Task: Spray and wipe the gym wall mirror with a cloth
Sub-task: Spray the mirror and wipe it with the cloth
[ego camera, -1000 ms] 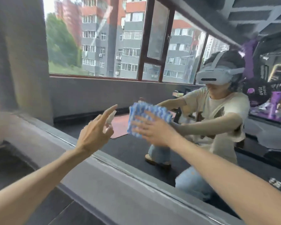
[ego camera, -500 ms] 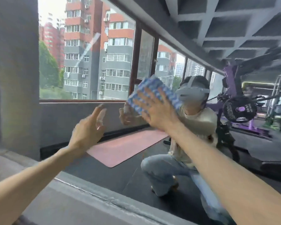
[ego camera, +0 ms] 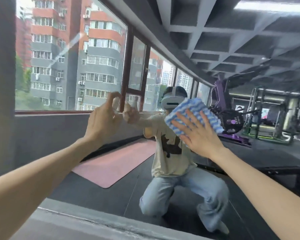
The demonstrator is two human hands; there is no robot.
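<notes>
The wall mirror [ego camera: 62, 54] fills the view and reflects a window, a gym and a kneeling person. My right hand [ego camera: 197, 134] presses a folded blue-and-white cloth [ego camera: 194, 110] flat against the glass with straight, spread fingers. To its left, my left hand [ego camera: 103, 122] is raised close to the glass. Its fingers curl round a small whitish spray bottle [ego camera: 115, 103], which is mostly hidden by the hand. A diagonal streak [ego camera: 66, 49] marks the glass at the upper left.
A grey ledge [ego camera: 93, 220] runs along the mirror's lower edge. A grey pillar [ego camera: 0, 84] stands at the far left. A pink mat [ego camera: 114, 163] and purple gym machines [ego camera: 232, 122] appear only as reflections.
My right hand has slid the cloth up and to the right across the glass. My left hand has risen and curled its finger round the bottle. My view has tilted upward.
</notes>
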